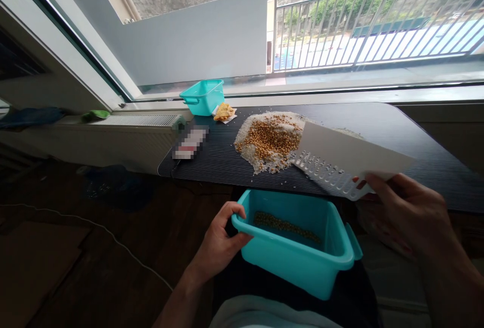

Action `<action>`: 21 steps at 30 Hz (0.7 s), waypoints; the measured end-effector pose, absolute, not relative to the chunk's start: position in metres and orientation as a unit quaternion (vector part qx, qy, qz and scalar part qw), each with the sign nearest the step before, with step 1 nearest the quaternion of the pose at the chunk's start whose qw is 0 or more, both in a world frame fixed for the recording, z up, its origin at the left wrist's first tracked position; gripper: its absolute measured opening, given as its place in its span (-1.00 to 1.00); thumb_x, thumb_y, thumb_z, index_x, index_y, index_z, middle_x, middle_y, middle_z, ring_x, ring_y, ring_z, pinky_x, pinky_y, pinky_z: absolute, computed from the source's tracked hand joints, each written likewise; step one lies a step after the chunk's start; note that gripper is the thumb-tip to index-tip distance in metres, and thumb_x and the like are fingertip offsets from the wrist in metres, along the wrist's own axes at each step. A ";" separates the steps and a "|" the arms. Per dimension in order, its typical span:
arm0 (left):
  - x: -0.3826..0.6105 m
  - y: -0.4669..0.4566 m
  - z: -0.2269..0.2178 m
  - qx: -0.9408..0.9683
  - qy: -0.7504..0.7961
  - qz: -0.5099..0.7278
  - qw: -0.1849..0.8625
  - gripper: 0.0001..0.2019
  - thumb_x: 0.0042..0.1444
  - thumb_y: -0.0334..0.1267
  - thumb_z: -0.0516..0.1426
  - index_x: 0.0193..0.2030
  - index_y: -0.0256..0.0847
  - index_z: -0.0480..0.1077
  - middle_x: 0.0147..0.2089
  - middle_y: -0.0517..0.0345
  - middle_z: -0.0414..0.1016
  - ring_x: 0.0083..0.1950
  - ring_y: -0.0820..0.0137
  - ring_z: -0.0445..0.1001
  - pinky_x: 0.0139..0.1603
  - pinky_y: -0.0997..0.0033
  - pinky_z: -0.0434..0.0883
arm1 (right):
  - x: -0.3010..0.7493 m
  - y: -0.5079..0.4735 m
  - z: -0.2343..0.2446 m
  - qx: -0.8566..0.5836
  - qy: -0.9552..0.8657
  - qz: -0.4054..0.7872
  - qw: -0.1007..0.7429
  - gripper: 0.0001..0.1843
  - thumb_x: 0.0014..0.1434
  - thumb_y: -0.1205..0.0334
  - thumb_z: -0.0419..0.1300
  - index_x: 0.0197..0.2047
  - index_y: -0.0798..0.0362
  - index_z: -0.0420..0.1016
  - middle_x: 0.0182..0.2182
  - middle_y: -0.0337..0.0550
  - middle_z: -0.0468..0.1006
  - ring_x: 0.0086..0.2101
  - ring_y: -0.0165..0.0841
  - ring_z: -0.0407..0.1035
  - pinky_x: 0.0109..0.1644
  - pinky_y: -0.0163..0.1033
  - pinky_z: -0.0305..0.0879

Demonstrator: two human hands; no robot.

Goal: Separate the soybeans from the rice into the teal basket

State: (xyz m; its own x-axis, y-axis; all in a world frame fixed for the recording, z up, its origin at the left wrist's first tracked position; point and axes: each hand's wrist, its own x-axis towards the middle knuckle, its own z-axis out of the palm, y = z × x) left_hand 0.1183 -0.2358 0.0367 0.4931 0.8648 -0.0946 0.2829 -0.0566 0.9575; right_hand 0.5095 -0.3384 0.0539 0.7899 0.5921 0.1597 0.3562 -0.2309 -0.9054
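Observation:
My left hand (223,239) is closed on the left rim of a turquoise plastic bin (291,262), thumb outside and fingers over the edge. The bin sits at my lap, just below the table's front edge. On its floor lies a strip of small greenish beans (285,225). My right hand (412,207) grips the right end of a white plastic scoop (340,154) with rows of holes and slots. The scoop's left end reaches the right side of a heap of white rice (249,152) mixed with golden-brown beans (274,139). It hides part of the heap.
On the dark table (215,156) a smaller turquoise bin (206,98) stands at the back left, beside a yellow crumpled piece (224,112) on white paper. A blurred-out flat object (191,141) lies at the left edge. Window and radiator (139,120) border the table.

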 end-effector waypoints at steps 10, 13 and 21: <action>0.119 -0.236 0.035 0.657 0.426 0.274 0.558 -0.62 0.22 0.06 0.55 -0.13 -0.03 0.52 -0.10 0.22 0.53 -0.08 0.19 0.47 0.05 0.27 0.53 | 0.512 -0.319 0.057 -0.737 -0.328 0.153 0.571 -0.42 0.06 -0.50 0.67 -0.24 -0.17 0.87 -0.36 -0.10 0.88 -0.32 0.01 0.83 -0.17 0.05 0.89; 0.120 -0.238 0.033 0.651 0.429 0.285 0.558 -0.61 0.22 0.07 0.57 -0.13 -0.02 0.53 -0.11 0.22 0.53 -0.09 0.19 0.47 0.05 0.26 0.53 | 0.510 -0.316 0.058 -0.727 -0.346 0.195 0.560 -0.41 0.10 -0.48 0.70 -0.15 -0.14 0.94 -0.29 -0.09 0.93 -0.27 0.03 0.85 -0.10 0.07 0.91; 0.119 -0.237 0.035 0.653 0.420 0.282 0.564 -0.63 0.24 0.02 0.59 -0.12 -0.03 0.54 -0.11 0.24 0.53 -0.09 0.20 0.49 0.05 0.27 0.54 | 0.506 -0.303 0.065 -0.714 -0.313 0.184 0.599 -0.50 0.12 -0.35 0.72 -0.25 -0.11 0.83 -0.32 -0.12 0.82 -0.28 -0.09 0.81 -0.07 0.00 0.93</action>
